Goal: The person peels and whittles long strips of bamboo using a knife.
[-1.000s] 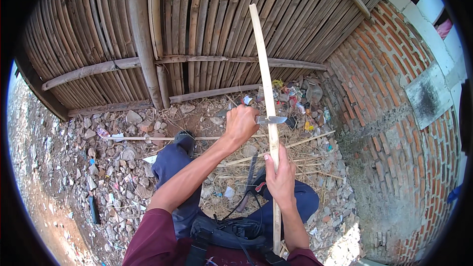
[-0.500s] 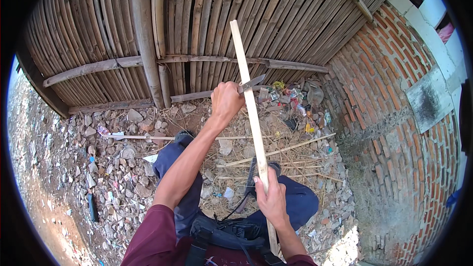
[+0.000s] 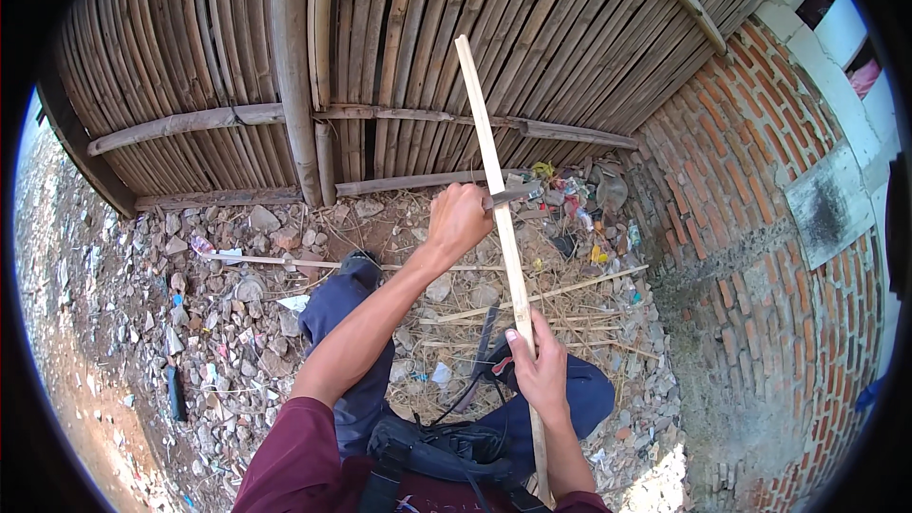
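Observation:
My left hand [image 3: 460,220] is closed around the handle of a knife [image 3: 518,194], whose grey blade points right and lies across a long pale bamboo strip [image 3: 484,123]. The handle is mostly hidden in my fist. Lower on the same strip, my right hand [image 3: 541,375] grips it with the thumb along its face. The strip stands slanted: its split upper end rises in front of the bamboo wall, and its lower end runs down beside my right forearm.
Ahead is a bamboo slat wall [image 3: 408,57]; a brick wall [image 3: 750,294] stands on the right. Cut bamboo strips [image 3: 570,287] lie over straw and stones between my feet. Litter [image 3: 575,192] is heaped in the far corner. A dark handle-like object [image 3: 176,392] lies on the left.
My left hand and the knife have slid down the strip, closer to my right hand. The strip and my right hand have shifted slightly right.

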Motion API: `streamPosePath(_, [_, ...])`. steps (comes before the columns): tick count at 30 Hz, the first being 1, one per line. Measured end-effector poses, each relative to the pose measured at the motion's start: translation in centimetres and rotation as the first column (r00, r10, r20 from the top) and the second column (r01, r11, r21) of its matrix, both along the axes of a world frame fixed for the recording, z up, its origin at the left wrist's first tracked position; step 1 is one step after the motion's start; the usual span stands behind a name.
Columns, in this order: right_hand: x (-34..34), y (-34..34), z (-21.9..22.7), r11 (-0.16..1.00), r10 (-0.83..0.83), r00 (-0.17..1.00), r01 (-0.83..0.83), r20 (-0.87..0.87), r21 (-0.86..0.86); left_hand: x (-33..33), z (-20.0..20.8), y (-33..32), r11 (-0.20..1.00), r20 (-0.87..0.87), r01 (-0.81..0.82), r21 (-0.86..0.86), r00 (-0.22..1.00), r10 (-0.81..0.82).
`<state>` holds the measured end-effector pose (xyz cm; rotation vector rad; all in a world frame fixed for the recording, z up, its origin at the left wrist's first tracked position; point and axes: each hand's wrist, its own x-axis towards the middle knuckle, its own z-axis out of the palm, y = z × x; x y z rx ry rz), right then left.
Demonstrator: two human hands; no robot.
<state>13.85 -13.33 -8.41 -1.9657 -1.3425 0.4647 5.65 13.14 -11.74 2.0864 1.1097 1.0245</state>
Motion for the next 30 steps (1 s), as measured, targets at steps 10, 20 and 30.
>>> streamPosePath(10, [1.3,2.4,-1.1,0.991,-0.017,0.986,0.038,-0.164,0.127,-0.2,0.1,-0.3,1.000,-0.051,0.023,0.000,0.998,-0.023])
streamPosePath(20, [2.7,5.9,0.1,0.974,0.012,0.986,0.026,-0.164,0.227,1.0,-0.4,-1.9,0.990,-0.047,0.137,-0.008,0.989,-0.138])
streamPosePath(30, [2.5,7.5,0.8,0.962,0.010,0.989,0.030,-0.145,0.272,1.8,-0.7,-2.5,0.981,0.066,0.191,0.022,0.979,-0.192])
